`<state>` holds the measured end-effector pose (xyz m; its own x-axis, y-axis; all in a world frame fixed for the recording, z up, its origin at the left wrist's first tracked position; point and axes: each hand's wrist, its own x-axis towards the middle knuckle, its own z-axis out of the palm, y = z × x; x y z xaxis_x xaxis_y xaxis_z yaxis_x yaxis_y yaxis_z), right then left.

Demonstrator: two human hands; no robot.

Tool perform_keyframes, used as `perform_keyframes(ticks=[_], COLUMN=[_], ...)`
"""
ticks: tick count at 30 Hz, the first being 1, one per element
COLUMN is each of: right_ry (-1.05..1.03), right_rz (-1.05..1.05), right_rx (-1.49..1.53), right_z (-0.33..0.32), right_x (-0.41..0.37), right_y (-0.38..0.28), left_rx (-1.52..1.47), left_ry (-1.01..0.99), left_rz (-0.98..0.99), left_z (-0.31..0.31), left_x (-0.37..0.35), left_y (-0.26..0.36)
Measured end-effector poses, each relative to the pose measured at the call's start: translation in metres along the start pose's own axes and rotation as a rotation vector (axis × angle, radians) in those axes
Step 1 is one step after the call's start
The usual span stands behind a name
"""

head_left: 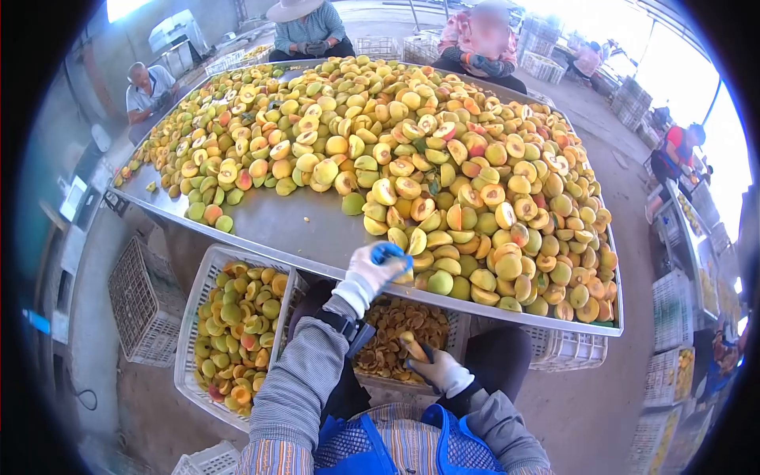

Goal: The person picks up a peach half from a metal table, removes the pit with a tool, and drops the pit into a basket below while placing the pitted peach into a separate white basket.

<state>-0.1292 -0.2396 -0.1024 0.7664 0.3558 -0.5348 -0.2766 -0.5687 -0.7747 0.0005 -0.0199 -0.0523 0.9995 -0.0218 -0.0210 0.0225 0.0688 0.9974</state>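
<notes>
Left hand (372,273) gloved, arm stretched forward, fingers curled down; right hand (439,370) gloved, low, fingers clenched.

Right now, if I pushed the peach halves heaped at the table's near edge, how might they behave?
The peach halves would probably slide rather than roll on the smooth metal table. Loosely heaped, some may tumble over the edge. Cut flesh likely bruises easily.
</notes>
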Motion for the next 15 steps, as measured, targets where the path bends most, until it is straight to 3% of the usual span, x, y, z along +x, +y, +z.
perform_keyframes(ticks=[2, 4, 6, 7, 8, 10, 12, 14, 15], right_ry=[0.076, 0.093, -0.006, -0.002, -0.006, 0.198, 0.368, 0.414, 0.223], right_rz=[-0.019, -0.055, -0.085, -0.073, -0.074, -0.226, -0.310, -0.426, -0.275], right_rx=[-0.683, -0.602, -0.631, -0.848, -0.847, -0.498, -0.720, -0.437, -0.093], right_z=[0.003, 0.002, -0.002, 0.001, 0.000, -0.007, -0.007, -0.009, -0.012], right_x=[-0.007, -0.008, -0.013, -0.009, -0.018, -0.039, -0.038, -0.049, -0.053], right_y=[-0.009, -0.013, -0.016, -0.005, -0.018, -0.056, -0.061, -0.080, -0.090], left_rx=[-0.330, -0.634, -0.756, -0.810, -0.864, -0.834, -0.754, -0.754, -0.775], left_ry=[0.151, 0.202, 0.098, 0.053, 0.011, 0.004, 0.016, -0.009, 0.017], left_rz=[-0.007, -0.068, -0.087, -0.096, -0.108, -0.131, -0.176, -0.158, -0.193], left_z=[-0.011, -0.012, -0.020, -0.022, -0.024, -0.027, -0.025, -0.023, -0.021], left_x=[-0.003, -0.023, -0.039, -0.049, -0.060, -0.078, -0.098, -0.112, -0.119], left_y=[0.003, 0.033, 0.036, 0.037, 0.036, 0.034, 0.032, 0.032, 0.037])
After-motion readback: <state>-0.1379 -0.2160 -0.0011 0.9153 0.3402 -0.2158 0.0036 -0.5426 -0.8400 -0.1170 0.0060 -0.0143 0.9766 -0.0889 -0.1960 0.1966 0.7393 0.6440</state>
